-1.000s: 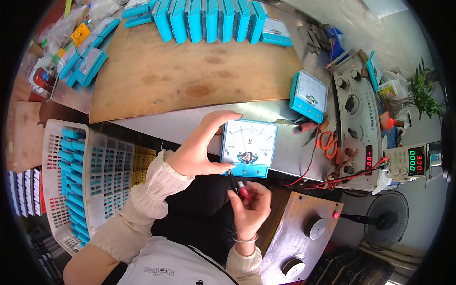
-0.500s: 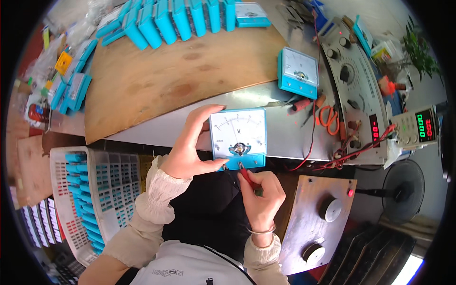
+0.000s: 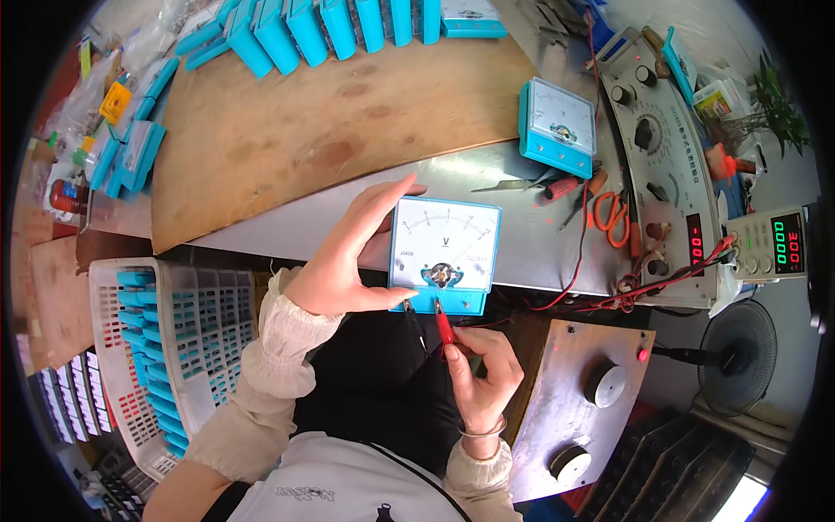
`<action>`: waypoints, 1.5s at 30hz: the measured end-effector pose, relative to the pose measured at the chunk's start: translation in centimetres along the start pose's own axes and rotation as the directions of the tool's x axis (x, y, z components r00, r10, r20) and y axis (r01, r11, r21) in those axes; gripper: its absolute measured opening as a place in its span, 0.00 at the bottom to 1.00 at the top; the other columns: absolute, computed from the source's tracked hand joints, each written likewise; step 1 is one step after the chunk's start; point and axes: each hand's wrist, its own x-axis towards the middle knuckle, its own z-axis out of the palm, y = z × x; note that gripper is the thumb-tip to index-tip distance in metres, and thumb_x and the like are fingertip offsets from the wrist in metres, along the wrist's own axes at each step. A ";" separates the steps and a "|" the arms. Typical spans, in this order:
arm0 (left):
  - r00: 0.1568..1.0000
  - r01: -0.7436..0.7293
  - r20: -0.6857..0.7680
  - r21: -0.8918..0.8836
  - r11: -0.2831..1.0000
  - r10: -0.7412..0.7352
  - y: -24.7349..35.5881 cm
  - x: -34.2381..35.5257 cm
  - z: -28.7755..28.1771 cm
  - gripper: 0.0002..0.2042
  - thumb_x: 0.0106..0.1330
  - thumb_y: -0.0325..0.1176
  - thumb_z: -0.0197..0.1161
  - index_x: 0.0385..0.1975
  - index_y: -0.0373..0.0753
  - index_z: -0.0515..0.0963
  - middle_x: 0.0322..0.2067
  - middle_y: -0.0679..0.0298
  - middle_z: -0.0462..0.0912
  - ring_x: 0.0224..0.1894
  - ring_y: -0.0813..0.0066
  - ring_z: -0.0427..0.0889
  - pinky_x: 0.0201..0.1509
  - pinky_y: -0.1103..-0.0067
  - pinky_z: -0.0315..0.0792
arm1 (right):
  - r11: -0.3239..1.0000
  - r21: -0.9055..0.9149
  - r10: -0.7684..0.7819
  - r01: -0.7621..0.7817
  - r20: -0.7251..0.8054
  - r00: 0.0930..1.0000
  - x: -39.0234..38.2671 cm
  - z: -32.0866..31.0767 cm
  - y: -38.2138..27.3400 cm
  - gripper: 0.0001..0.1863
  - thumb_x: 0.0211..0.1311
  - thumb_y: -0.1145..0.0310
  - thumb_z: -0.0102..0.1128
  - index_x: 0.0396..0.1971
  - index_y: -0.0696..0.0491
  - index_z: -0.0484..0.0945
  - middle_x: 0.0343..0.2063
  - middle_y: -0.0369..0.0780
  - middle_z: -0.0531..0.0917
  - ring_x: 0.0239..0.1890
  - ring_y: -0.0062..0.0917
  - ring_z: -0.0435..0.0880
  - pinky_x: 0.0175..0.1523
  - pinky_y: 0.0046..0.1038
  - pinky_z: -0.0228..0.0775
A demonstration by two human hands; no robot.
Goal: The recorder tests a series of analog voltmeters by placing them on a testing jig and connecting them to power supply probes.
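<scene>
My left hand (image 3: 352, 265) grips the left side of a square white-faced, teal-based analog meter (image 3: 444, 252), thumb along its lower edge. A black clip (image 3: 410, 315) hangs at the meter's lower left terminal, near that thumb. A red clip (image 3: 442, 320) reaches up to the middle terminal, its back end pinched by my right hand (image 3: 478, 374) below the meter. The meter's needle leans to the right of the dial.
A wooden board (image 3: 339, 113) carries a row of teal meters (image 3: 339, 26); another meter (image 3: 557, 129) lies right. Further right are orange scissors (image 3: 611, 217), a test console (image 3: 661, 157) and power supply (image 3: 765, 244). A basket (image 3: 174, 365) of teal parts stands left, a knobbed metal panel (image 3: 583, 418) lower right.
My right hand has brought the red clip up to the middle terminal and sits slightly lower on it now. The needle has swung from left of centre to the right.
</scene>
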 end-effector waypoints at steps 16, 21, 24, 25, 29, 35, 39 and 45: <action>0.954 -0.262 0.163 0.041 0.964 0.252 2.1 4.6 -0.9 0.52 0.46 0.22 0.76 0.74 0.37 0.54 0.67 0.55 0.63 0.71 0.59 0.62 0.73 0.67 0.60 | 1.000 0.007 -0.022 0.025 -0.337 0.941 3.1 1.2 -1.8 0.38 0.45 0.69 0.82 0.57 0.60 0.71 0.54 0.46 0.74 0.49 0.31 0.78 0.46 0.27 0.76; 0.972 -0.155 0.170 -0.072 0.985 0.165 1.2 3.5 4.7 0.48 0.45 0.23 0.78 0.70 0.36 0.58 0.66 0.57 0.61 0.67 0.62 0.68 0.64 0.69 0.73 | 0.963 -0.270 -0.045 -0.017 -0.219 0.975 2.3 -0.4 -2.4 0.64 0.35 0.65 0.85 0.71 0.64 0.50 0.62 0.57 0.66 0.64 0.53 0.66 0.66 0.47 0.64; 0.951 -0.310 0.053 0.123 0.943 0.306 2.3 0.2 8.5 0.46 0.43 0.26 0.79 0.66 0.29 0.63 0.64 0.51 0.65 0.65 0.56 0.69 0.69 0.64 0.63 | 0.995 -0.100 -0.003 -0.028 -0.298 0.955 -1.4 -1.2 0.1 0.63 0.36 0.69 0.80 0.71 0.67 0.47 0.62 0.60 0.66 0.62 0.55 0.68 0.65 0.46 0.63; 0.945 -0.326 0.095 0.192 0.926 0.313 2.9 -1.2 10.1 0.47 0.43 0.27 0.80 0.67 0.29 0.62 0.65 0.50 0.64 0.65 0.55 0.69 0.69 0.64 0.64 | 0.999 -0.002 0.047 -0.050 -0.300 0.953 -3.5 -2.2 1.7 0.63 0.36 0.64 0.79 0.72 0.66 0.48 0.63 0.60 0.65 0.62 0.55 0.67 0.67 0.48 0.60; 0.926 -0.375 0.088 0.301 0.877 0.366 5.5 -7.1 14.1 0.35 0.45 0.28 0.80 0.57 0.31 0.72 0.62 0.47 0.69 0.61 0.53 0.73 0.61 0.66 0.71 | 0.947 -0.309 -0.092 -0.086 -0.519 0.849 -10.1 -7.5 8.1 0.64 0.33 0.51 0.80 0.70 0.65 0.53 0.61 0.58 0.67 0.63 0.54 0.66 0.70 0.50 0.55; 0.902 -0.432 0.182 0.399 0.809 0.392 6.1 -7.1 15.3 0.08 0.48 0.17 0.70 0.18 0.35 0.77 0.27 0.64 0.84 0.43 0.60 0.80 0.45 0.70 0.74 | 0.575 -0.113 0.060 -0.810 -0.982 0.180 -14.0 -24.7 15.1 0.57 0.40 0.49 0.80 0.64 0.70 0.61 0.53 0.59 0.75 0.55 0.53 0.75 0.62 0.45 0.67; 0.993 -0.111 0.065 0.270 0.956 0.097 6.4 -6.9 14.8 0.13 0.58 0.24 0.64 0.15 0.34 0.69 0.29 0.58 0.81 0.34 0.66 0.78 0.36 0.78 0.70 | 0.394 -0.167 0.117 -0.904 -0.966 0.230 -13.7 -26.6 17.6 0.58 0.38 0.47 0.80 0.64 0.67 0.62 0.53 0.58 0.75 0.57 0.51 0.73 0.63 0.45 0.66; 0.999 -0.049 0.010 0.334 0.941 0.049 5.5 -7.7 13.1 0.13 0.57 0.17 0.66 0.41 0.33 0.77 0.41 0.56 0.81 0.36 0.70 0.80 0.41 0.79 0.74 | 0.492 -0.163 0.164 -0.855 -0.948 0.274 -9.6 -23.1 19.1 0.59 0.39 0.46 0.80 0.66 0.66 0.59 0.54 0.58 0.74 0.59 0.51 0.72 0.65 0.44 0.64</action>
